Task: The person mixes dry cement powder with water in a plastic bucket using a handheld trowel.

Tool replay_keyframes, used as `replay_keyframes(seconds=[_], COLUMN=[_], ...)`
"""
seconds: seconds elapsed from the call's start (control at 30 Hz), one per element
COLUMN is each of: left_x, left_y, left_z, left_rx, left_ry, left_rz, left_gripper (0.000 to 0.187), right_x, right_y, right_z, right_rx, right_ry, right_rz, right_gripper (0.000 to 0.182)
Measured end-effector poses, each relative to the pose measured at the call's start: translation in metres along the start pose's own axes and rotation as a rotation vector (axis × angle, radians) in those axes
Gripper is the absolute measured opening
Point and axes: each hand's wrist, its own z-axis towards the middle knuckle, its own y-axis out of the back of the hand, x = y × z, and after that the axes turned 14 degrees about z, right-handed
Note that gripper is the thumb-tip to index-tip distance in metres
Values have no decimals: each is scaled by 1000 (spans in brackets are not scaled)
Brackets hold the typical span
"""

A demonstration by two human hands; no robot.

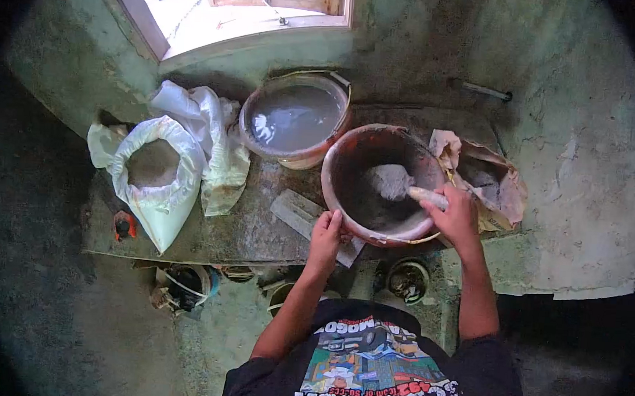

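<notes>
On a worn tabletop [245,237], the left fingers [328,222] grip a reddish bucket [345,167] by its rim; the right fingers [450,211] hold a loaded trowel [411,190] inside, probably best held level.

Window [272,1], top L: wooden frame, paint worn; view outside v. bright, mostly washed out. Metal latch [283,21] nr lower edge. Back wall [409,50]: greenish, blotchy, dk staining. R-side wall [584,180]: paler, surface flaking, lower edge ragged w/ dk area below. Short pale pipe [487,91] against back wall, approx. horiz., dk at R end. Worktable [237,240]: top worn & soiled. Sm. orange-and-black item [124,226] nr its front L corner; type unclear. Below front edge: bucket [187,288] w/ pale band, L; round container [407,280], dk contents unident., R. Floor [125,317]: grey-green, uneven tone, stained.
</notes>
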Motion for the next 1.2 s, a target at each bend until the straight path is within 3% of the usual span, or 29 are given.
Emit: replay_keyframes(seconds=[0.17,0.27,0.4,0.73,0.9,0.97,1.0,1.1,1.13,1.17,1.2], left_x=[7,8,3,13,7,8,10,14,15,16,17], left_y=[5,4,4,9,7,6,6,2,0,0,-2], left_z=[1,5,2,2,0,-2,-2,-3,-4,-4,-4], left_rx=[27,31,-29,-67,-124,-163,-176,-230,-260,-268,-284], left_ry=[45,-7,42,-1,-22,-61,-70,-113,-118,-116,-124], left_rz=[-15,-48,-44,29,128,120,147,117,160,171,145], left_gripper=[26,24,27,32,29,28,26,25,25,25,26], right_x=[1,-2,6,-22,-41,-48,-55,-76,-82,-90,-100], right_y=[10,5,4,28,30,28,29,32,46,58,70], right_z=[-5,1,2,-18,-27,-28,-29,-26,-28,-31,-34], right_rx=[75,55,88,-29,-193,-328,-336,-436,-354,-350,-367], right_ry=[46,347,468,625,539,325,317,20,-208,-214,-360], right_rz=[-67,-200,-303,-336,-204,205,211,739,917,928,1005], right_gripper=[36,30,30,36,34,31,31,30,29,29,27])
